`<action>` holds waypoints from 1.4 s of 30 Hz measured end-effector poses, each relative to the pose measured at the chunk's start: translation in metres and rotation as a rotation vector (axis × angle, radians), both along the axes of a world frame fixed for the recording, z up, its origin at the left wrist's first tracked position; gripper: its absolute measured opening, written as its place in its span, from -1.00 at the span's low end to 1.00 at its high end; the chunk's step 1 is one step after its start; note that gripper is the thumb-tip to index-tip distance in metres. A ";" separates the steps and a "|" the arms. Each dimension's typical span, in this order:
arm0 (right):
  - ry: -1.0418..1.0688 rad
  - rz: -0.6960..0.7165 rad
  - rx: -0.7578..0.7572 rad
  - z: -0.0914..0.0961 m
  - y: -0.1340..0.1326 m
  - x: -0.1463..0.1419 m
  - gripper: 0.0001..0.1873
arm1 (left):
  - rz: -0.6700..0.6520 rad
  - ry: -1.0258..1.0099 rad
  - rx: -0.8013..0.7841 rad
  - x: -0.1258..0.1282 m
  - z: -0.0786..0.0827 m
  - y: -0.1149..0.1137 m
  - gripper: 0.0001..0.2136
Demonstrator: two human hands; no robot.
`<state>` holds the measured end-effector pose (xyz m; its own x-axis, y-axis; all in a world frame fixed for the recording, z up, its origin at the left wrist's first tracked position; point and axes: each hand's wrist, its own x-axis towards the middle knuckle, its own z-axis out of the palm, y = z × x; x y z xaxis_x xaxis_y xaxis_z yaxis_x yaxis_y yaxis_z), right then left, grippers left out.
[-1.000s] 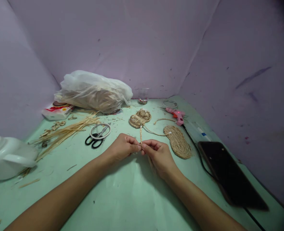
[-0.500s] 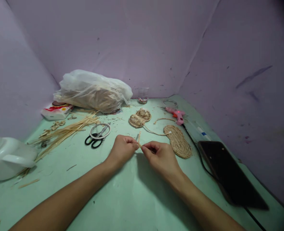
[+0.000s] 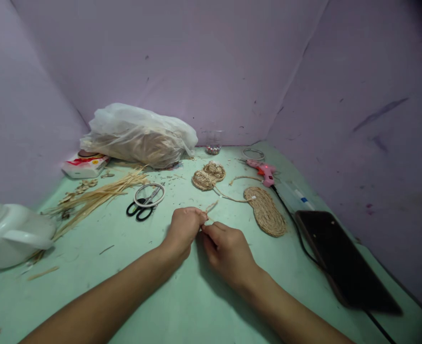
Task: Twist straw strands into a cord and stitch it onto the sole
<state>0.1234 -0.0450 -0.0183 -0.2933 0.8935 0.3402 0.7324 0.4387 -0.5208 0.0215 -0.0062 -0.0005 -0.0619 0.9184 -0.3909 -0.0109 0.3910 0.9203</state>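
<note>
Between my hands is a short, thin strand of straw-coloured fibre, its free end sticking up past my fingertips. My left hand is closed in a pinch on it. Fingertips of my right hand press together on the same strand, just below and touching the left. Part of the strand is hidden in the fingers. Beyond them lies a coiled, braided fibre piece, and to the right a sole-shaped coiled fibre piece with a thin cord running from it.
Scissors with a white ring over them lie left, beside loose straw strips. A plastic bag, a jar of beads and a pink glue gun stand behind. A phone lies right, a white pitcher left.
My right hand has moved left and slightly down, turning closer against my left hand. The strand's free end, upright before, now leans to the right.
</note>
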 end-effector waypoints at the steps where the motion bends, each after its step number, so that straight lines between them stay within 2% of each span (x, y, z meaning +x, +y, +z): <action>1: 0.024 0.027 -0.030 0.002 -0.001 0.000 -0.79 | -0.004 0.003 -0.002 0.000 -0.001 0.000 -0.93; 3: 0.079 0.094 -0.112 0.009 -0.001 0.001 -0.82 | -0.013 0.016 0.002 -0.001 -0.001 0.001 -0.91; 5: 0.173 0.079 -0.208 0.016 0.003 0.007 -0.84 | -0.021 0.035 0.022 -0.004 -0.001 0.002 -0.91; 6: 0.251 0.013 -0.263 0.020 0.007 0.011 -0.78 | -0.022 0.045 0.036 -0.005 -0.001 0.002 -0.91; 7: 0.358 -0.125 -0.321 0.023 0.011 0.016 -0.67 | -0.030 0.058 0.058 -0.006 0.000 0.001 -0.91; 8: 0.492 -0.267 -0.415 0.025 0.017 0.022 -0.60 | -0.048 0.077 0.090 -0.006 0.000 0.000 -0.91; 9: 0.644 -0.336 -0.571 0.026 0.022 0.027 -0.57 | -0.079 0.101 0.133 -0.006 0.001 -0.001 -0.91; 11: 0.858 -0.374 -0.867 0.027 0.032 0.035 -0.55 | -0.175 0.162 0.236 -0.006 0.003 -0.007 -0.88; 12: 0.930 -0.375 -0.927 0.027 0.035 0.037 -0.59 | -0.230 0.201 0.283 -0.005 0.003 -0.010 -0.87; 13: 0.984 -0.372 -0.945 0.026 0.038 0.039 -0.64 | -0.274 0.241 0.317 -0.005 0.004 -0.012 -0.86; 16: 1.076 -0.346 -0.848 0.023 0.040 0.038 -0.77 | -0.386 0.332 0.355 -0.004 0.005 -0.018 -0.85; 21: 1.120 -0.273 -0.761 0.017 0.037 0.029 -0.74 | -0.760 0.300 0.393 -0.005 0.007 -0.019 -0.83; 25: 1.133 -0.221 -0.809 0.011 0.033 0.023 -0.73 | -0.855 0.238 0.506 -0.006 0.005 -0.021 -0.80; 28: 1.190 -0.213 -0.815 0.006 0.033 0.022 -0.73 | -0.866 0.251 0.593 -0.006 0.003 -0.024 -0.79; 30: 1.260 -0.234 -0.792 0.005 0.034 0.023 -0.72 | -0.828 0.260 0.583 -0.006 0.002 -0.024 -0.80; 33: 1.367 -0.250 -0.755 0.007 0.038 0.026 -0.72 | -0.610 0.234 0.478 -0.007 0.002 -0.021 -0.82; 35: 1.415 -0.192 -0.848 0.011 0.038 0.028 -0.67 | -0.441 0.211 0.416 -0.008 0.004 -0.016 -0.83; 37: 1.411 -0.117 -1.008 0.015 0.036 0.028 -0.61 | -0.346 0.169 0.363 -0.009 0.005 -0.012 -0.83; 39: 1.351 -0.050 -1.093 0.019 0.032 0.025 -0.64 | -0.310 0.096 0.303 -0.010 0.004 -0.009 -0.83; 42: 1.211 0.033 -1.067 0.021 0.026 0.021 -0.78 | -0.295 0.015 0.222 -0.010 0.000 -0.007 -0.84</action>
